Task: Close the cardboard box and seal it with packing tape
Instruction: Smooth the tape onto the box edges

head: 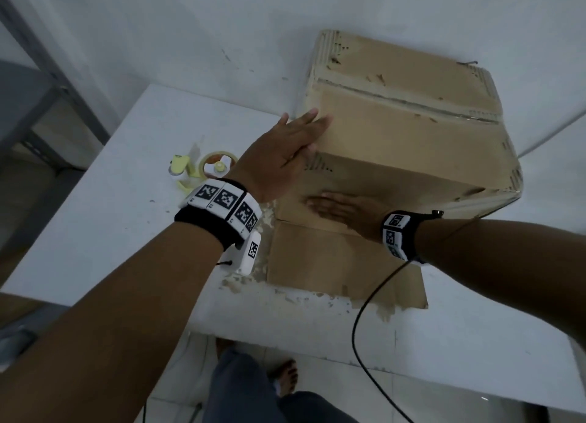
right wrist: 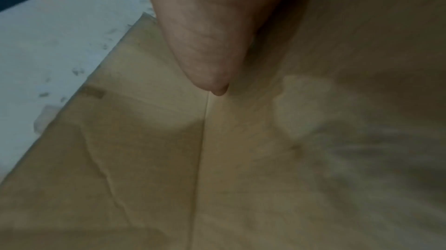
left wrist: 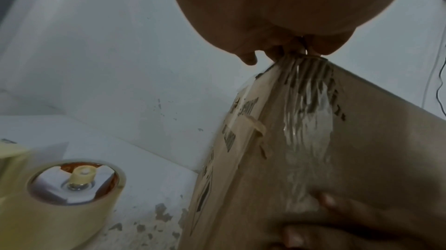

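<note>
Both my forearms reach over the white table (head: 95, 207) to the cardboard box (head: 412, 143) against the wall. Left of it stands the packing tape (head: 218, 162) dispenser. My left hand (head: 279, 156) lies flat, fingers straight, on the box's top edge; my right hand (head: 345, 212) presses open-fingered against its near side.

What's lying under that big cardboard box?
A flat cardboard sheet sticks out from beneath the cardboard box, resting on the white table. How far it reaches underneath is hidden by the box.
</note>
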